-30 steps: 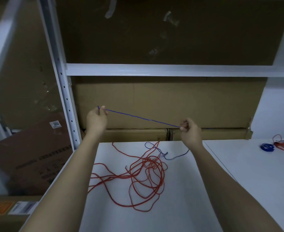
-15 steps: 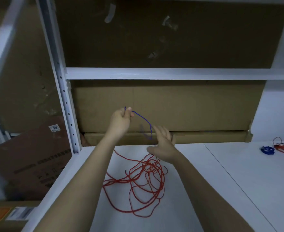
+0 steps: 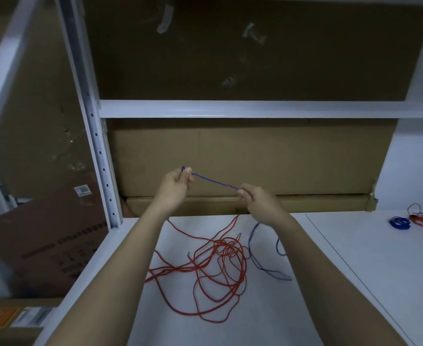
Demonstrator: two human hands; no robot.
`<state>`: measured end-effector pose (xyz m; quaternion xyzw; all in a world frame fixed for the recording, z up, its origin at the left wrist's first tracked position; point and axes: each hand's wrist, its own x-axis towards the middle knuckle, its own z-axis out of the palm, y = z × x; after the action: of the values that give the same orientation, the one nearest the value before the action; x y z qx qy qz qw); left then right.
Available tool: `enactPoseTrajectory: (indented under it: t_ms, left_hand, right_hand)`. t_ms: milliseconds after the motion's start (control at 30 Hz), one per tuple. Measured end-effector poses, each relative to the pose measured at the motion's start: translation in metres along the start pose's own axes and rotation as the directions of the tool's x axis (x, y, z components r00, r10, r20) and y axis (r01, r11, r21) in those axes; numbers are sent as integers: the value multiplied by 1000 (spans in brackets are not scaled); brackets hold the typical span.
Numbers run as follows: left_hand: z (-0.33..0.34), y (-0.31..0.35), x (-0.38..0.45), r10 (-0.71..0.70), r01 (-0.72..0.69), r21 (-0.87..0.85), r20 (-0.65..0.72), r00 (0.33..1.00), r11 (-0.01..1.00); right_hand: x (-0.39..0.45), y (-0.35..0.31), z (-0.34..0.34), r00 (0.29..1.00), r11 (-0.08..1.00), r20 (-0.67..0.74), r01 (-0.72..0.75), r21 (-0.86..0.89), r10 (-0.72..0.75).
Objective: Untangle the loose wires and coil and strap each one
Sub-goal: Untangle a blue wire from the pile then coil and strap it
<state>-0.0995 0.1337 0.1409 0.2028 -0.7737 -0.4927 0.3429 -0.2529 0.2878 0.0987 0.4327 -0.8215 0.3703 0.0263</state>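
Note:
A thin blue wire (image 3: 215, 182) runs taut between my two raised hands above the white shelf (image 3: 355, 258). My left hand (image 3: 176, 186) pinches the wire's end between thumb and fingers. My right hand (image 3: 257, 201) pinches it lower and to the right. The rest of the blue wire hangs below my right hand and trails over the shelf (image 3: 260, 255). A loose tangle of red wire (image 3: 215, 268) lies on the shelf beneath my arms, and the blue wire's slack passes beside its right edge.
A small blue coil (image 3: 400, 223) and a red coil (image 3: 421, 221) lie at the shelf's far right. Cardboard boxes (image 3: 242, 161) stand against the back. A white perforated upright (image 3: 98, 151) and a crossbeam (image 3: 255, 109) frame the shelf. More boxes (image 3: 45, 240) lean at the left.
My right hand, open and close to my left half a second ago, has shut on the blue wire again and moved right, pulling a short span taut. More blue slack lies on the shelf.

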Motion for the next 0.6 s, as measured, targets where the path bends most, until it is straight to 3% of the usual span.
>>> enactPoseTrajectory:
  t_ms: [100, 167, 233, 300, 333, 400, 433, 500, 533, 600]
  left_hand:
    - [-4, 2, -15, -21, 40, -90, 201, 979, 995]
    - [-8, 5, -26, -25, 169, -272, 464, 886, 947]
    - [-8, 11, -34, 67, 281, -434, 632, 772, 856]
    - [0, 22, -38, 193, 273, -579, 617, 763, 768]
    - [7, 27, -36, 223, 242, -665, 534, 815, 707]
    - [17, 36, -23, 145, 117, -774, 260, 955, 622]
    - [20, 36, -14, 90, 30, -746, 120, 989, 665]
    - [22, 25, 2, 61, -88, -498, -69, 996, 863]
    - [22, 17, 5, 96, -123, -303, -103, 990, 945]
    - [19, -5, 4, 176, -179, 113, 33, 984, 977]
  right_hand:
    - [16, 0, -20, 962, 988, -271, -83, -130, 45]
    - [22, -9, -24, 905, 991, -424, -83, -104, 31]
    - [25, -24, -13, 923, 983, -384, -103, -154, 37]
    - [19, -31, 11, 975, 930, -220, -66, -362, -16]
    - [12, -33, 24, 989, 892, -126, 11, -453, -76]
    - [-10, -28, 43, 975, 851, 15, 200, -485, -221]
    - [-23, -24, 47, 951, 856, 52, 297, -423, -305]
    - [-48, -16, 51, 867, 809, 34, 478, -343, -497]
    - [-57, -14, 48, 832, 787, -7, 522, -329, -555]
    - [-64, -12, 34, 798, 781, -100, 544, -308, -595]
